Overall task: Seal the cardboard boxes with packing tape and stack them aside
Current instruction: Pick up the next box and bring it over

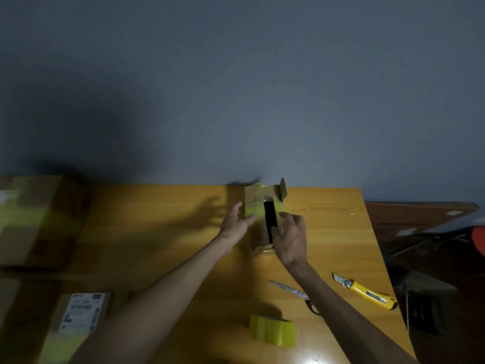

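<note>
Nearest the camera, a roll of yellow-green packing tape [271, 333] lies untouched on the orange-brown wooden table [157, 232], with a flat cardboard parcel bearing a white printed label [78, 313] to its left. A little farther out, a pair of silver-bladed scissors [291, 289] is partly hidden under the right forearm, and a yellow-handled utility knife [367, 291] is laid to their right. Beyond these, mid-table, a small brown cardboard box [253, 206] is held between both hands. Its long axis is set running away from the person toward the wall; the dark slit between its two top flaps follows that line, and the short flap at the far end is seen standing up. The left hand [236, 222] is spread, its fairly straight fingers pressed against the left flap, where yellow-green tape is stuck. The right hand [291, 237] is bent over the right flap; whether that flap is pinched or only pushed cannot be told through the blur. The step in hand is judged to be the closing of the flaps, before fresh tape is applied. Next, the flaps would need to be brought edge to edge and held flat, and the roll fetched so that a strip can be run along the seam. Farthest, at the left, a large brown cardboard box [39, 219] is stood against the grey wall [236, 88].
</note>
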